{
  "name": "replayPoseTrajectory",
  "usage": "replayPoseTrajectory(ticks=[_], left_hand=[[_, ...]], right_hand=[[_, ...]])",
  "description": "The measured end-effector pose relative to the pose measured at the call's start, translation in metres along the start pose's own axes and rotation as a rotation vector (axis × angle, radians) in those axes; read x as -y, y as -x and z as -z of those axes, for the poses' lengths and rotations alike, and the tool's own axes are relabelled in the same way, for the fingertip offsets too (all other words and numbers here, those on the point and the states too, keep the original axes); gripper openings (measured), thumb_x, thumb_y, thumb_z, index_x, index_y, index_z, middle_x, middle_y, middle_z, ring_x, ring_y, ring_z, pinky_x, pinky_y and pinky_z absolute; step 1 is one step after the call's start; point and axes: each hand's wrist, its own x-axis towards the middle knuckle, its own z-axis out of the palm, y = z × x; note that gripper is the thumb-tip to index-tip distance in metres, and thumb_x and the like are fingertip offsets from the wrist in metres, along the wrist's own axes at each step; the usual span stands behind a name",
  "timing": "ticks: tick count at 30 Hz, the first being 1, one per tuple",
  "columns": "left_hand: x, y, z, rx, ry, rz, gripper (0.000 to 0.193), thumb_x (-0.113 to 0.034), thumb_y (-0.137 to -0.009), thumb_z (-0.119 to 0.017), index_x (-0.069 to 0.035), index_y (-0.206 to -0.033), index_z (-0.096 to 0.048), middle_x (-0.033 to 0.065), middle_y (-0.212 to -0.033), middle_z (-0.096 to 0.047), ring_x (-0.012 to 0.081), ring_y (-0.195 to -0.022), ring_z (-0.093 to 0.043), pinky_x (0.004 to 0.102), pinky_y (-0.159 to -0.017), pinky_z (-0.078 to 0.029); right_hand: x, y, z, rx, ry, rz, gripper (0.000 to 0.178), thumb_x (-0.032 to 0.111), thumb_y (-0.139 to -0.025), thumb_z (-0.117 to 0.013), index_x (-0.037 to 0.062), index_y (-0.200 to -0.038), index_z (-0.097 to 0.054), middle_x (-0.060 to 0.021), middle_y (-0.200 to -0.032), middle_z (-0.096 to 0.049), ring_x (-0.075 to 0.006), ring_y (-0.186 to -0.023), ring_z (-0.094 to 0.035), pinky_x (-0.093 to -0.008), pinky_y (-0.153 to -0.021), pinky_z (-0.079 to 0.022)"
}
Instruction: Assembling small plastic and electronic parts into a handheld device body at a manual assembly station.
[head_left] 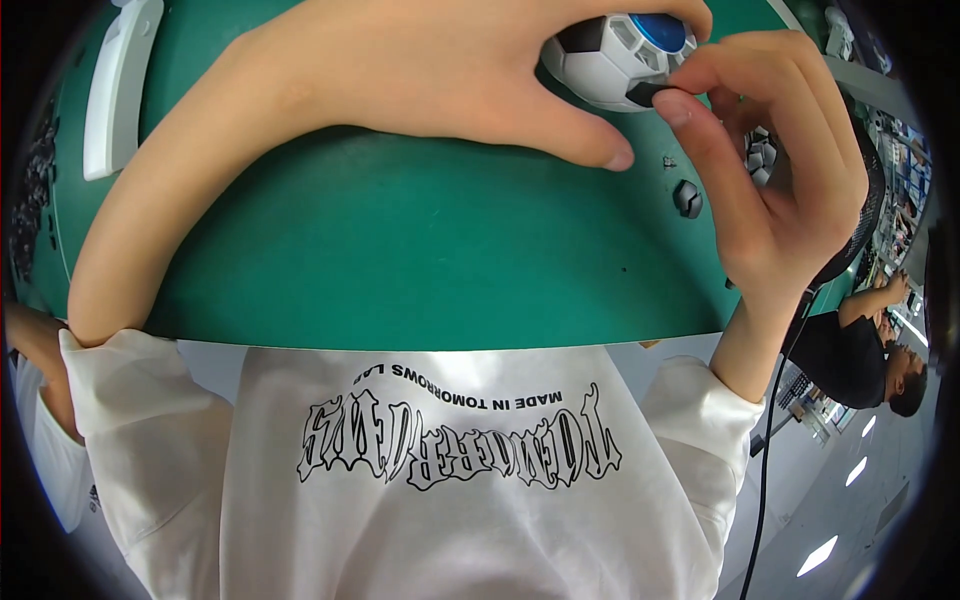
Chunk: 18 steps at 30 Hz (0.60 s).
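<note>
- Left hand is wrapping around a football-patterned ball toy, white with black patches and a blue cap, holding it down on the green table.
- Right hand is pinching a small black piece against the ball's side, thumb and forefinger closed on it.
- Another black piece is lying loose on the table just below.
- A white plastic part is sitting far left.

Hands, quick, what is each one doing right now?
Left hand: closed around the black and white ball-shaped part.
Right hand: fingers pinching a small black piece against it.
</note>
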Motion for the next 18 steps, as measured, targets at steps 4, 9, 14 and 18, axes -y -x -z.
replayPoseTrajectory(ticks=[4, 9, 14, 18], left_hand=[[-0.005, 0.0, -0.012, -0.08, 0.127, 0.034, 0.06, -0.028, -0.073, -0.091, -0.004, -0.122, -0.067, 0.0088, -0.106, -0.072, 0.0213, -0.097, -0.07, 0.0342, -0.084, -0.055], [-0.018, 0.0, -0.012, -0.086, 0.305, 0.215, 0.051, -0.024, -0.076, -0.089, -0.004, -0.118, -0.069, 0.0083, -0.104, -0.072, 0.0206, -0.096, -0.07, 0.0334, -0.083, -0.055], [-0.001, 0.001, 0.001, -0.075, 0.155, -0.15, 0.063, -0.019, -0.074, -0.082, -0.002, -0.131, -0.061, 0.0156, -0.12, -0.065, 0.0324, -0.115, -0.059, 0.0488, -0.109, -0.037], [0.005, -0.003, -0.026, -0.254, 0.693, -0.34, 0.053, -0.018, -0.074, -0.083, -0.002, -0.122, -0.065, 0.0125, -0.11, -0.065, 0.0286, -0.103, -0.061, 0.0465, -0.099, -0.042]], right_hand=[[-0.008, 0.003, -0.003, -0.01, -0.201, -0.151, 0.023, -0.007, -0.081, -0.076, -0.0018, -0.102, -0.066, -0.0047, -0.088, -0.063, -0.0094, -0.08, -0.059, -0.0204, -0.062, -0.043], [-0.013, 0.001, -0.006, 0.048, -0.269, -0.116, 0.029, -0.005, -0.084, -0.076, 0.001, -0.11, -0.065, -0.0011, -0.088, -0.06, -0.0075, -0.081, -0.058, -0.0198, -0.063, -0.043], [-0.003, -0.006, -0.015, 0.063, -0.167, -0.231, 0.033, 0.011, -0.077, -0.087, 0.0048, -0.089, -0.056, 0.0001, -0.076, -0.055, -0.0086, -0.07, -0.056, -0.0233, -0.056, -0.042], [-0.006, -0.015, -0.023, 0.091, -0.256, -0.321, 0.033, 0.009, -0.077, -0.087, 0.0045, -0.09, -0.056, 0.0002, -0.077, -0.056, -0.0078, -0.07, -0.057, -0.0229, -0.058, -0.042]])
